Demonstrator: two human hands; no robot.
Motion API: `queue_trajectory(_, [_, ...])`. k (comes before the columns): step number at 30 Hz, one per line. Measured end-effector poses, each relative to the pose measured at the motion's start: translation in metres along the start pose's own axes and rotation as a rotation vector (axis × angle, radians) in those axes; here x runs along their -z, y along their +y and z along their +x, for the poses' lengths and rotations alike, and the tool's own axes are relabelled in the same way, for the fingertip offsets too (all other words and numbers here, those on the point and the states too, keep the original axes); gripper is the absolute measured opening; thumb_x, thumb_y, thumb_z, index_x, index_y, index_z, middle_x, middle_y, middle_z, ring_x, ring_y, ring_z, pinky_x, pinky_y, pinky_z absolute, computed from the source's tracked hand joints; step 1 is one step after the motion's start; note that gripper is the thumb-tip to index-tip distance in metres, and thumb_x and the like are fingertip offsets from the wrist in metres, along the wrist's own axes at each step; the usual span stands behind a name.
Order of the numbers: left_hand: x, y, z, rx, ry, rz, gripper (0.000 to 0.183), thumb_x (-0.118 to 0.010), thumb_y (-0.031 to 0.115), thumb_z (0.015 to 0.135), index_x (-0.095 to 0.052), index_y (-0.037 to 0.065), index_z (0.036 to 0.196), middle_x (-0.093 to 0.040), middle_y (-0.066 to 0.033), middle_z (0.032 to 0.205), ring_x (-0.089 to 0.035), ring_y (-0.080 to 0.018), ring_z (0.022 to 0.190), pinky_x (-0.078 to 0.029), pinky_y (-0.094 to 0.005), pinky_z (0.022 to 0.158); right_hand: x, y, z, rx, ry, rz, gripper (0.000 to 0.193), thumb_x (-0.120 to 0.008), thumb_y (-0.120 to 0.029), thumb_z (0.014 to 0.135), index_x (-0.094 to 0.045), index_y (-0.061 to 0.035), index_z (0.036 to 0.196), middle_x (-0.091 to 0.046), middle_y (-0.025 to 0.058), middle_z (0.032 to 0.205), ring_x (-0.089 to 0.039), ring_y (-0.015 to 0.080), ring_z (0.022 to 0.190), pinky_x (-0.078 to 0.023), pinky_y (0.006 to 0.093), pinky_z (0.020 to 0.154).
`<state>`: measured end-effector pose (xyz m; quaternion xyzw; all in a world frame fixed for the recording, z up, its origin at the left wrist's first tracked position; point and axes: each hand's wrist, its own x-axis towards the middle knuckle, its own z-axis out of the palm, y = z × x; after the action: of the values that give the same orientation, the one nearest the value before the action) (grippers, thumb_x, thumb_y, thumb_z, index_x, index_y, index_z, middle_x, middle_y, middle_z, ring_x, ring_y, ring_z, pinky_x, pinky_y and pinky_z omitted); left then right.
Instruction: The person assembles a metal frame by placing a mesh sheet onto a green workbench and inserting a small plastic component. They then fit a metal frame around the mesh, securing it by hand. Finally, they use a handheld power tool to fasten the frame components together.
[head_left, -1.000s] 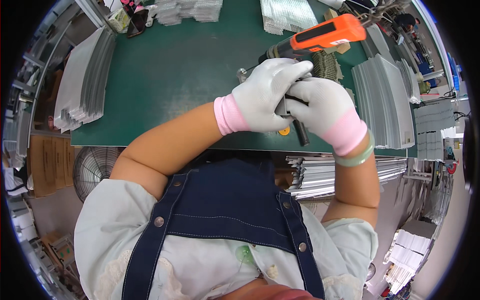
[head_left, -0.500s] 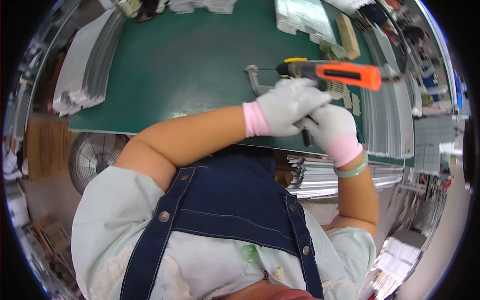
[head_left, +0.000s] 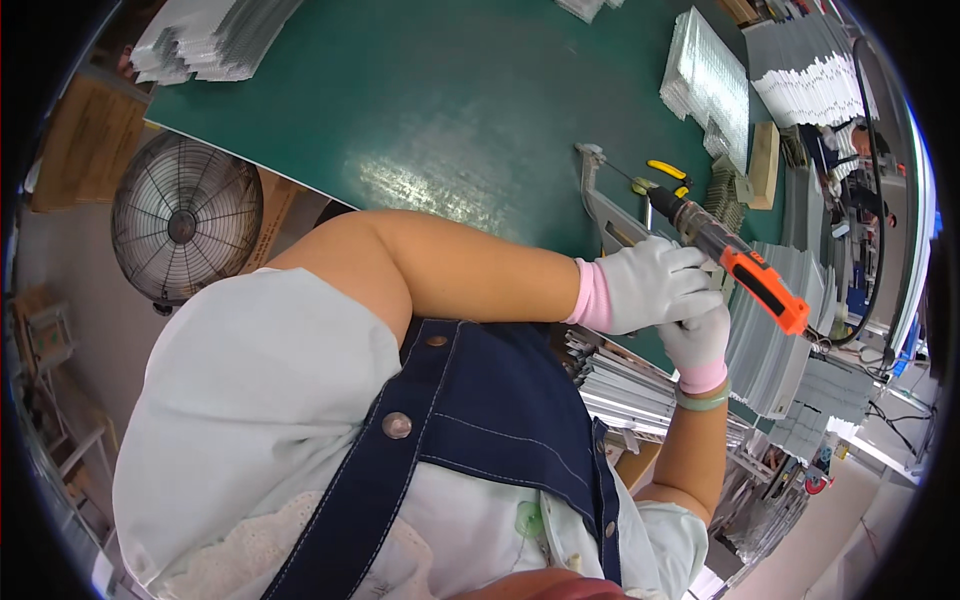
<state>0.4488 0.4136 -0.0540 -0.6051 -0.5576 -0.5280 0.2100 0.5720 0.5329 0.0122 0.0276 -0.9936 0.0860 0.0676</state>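
My left hand [head_left: 655, 283], in a white glove with a pink cuff, reaches across with its fingers curled over the fingers of my right hand [head_left: 698, 342]. The right hand wears a matching glove, and its closed fingertips are tucked under the left ones. Whatever lies between them is hidden. Just beyond the hands is an orange and black power screwdriver [head_left: 765, 288], which the left fingers overlap in view; whether they touch it I cannot tell. Left of it is a grey metal frame-like tool [head_left: 588, 185], partly covered by my left hand. Yellow-handled pliers [head_left: 668, 170] lie behind the screwdriver.
The green table [head_left: 450, 110] carries bubble-wrapped packs [head_left: 705, 75] at the back right and a wooden block [head_left: 764, 165]. Stacked white profiles [head_left: 775, 340] flank the right side; another stack [head_left: 215, 40] sits far left. A round fan [head_left: 183, 225] stands by the table's left.
The view has swung, so table and hands sit differently in the picture. The screwdriver appears angled down to the right instead of nearly level. My hands are still together.
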Motion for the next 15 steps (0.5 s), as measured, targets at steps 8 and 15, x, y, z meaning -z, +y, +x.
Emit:
queue_trajectory(8, [0.030,-0.018,0.025,0.061,-0.127,-0.110,0.041,-0.068,0.012,0.070,-0.059,0.007,0.110,-0.064,-0.0090,0.103,-0.062,-0.0342,0.105,-0.053,-0.0438,0.076,-0.023,-0.032,-0.014,-0.517,0.546,0.617,0.015,-0.073,0.002,0.082,-0.074,0.0013,0.098,-0.067,0.0063,0.076,-0.061,0.0109,0.067,-0.048,0.0238,0.062])
queue_trajectory(15, [0.031,-0.022,0.024,0.035,-0.157,-0.140,0.076,-0.079,0.011,0.061,-0.052,0.003,0.131,-0.061,-0.0159,0.123,-0.056,-0.0440,0.121,-0.046,-0.0493,0.097,-0.020,-0.051,-0.011,-0.722,0.684,0.784,0.019,-0.074,-0.003,0.087,-0.074,0.0043,0.105,-0.070,0.0031,0.085,-0.059,0.0049,0.072,-0.048,0.0199,0.067])
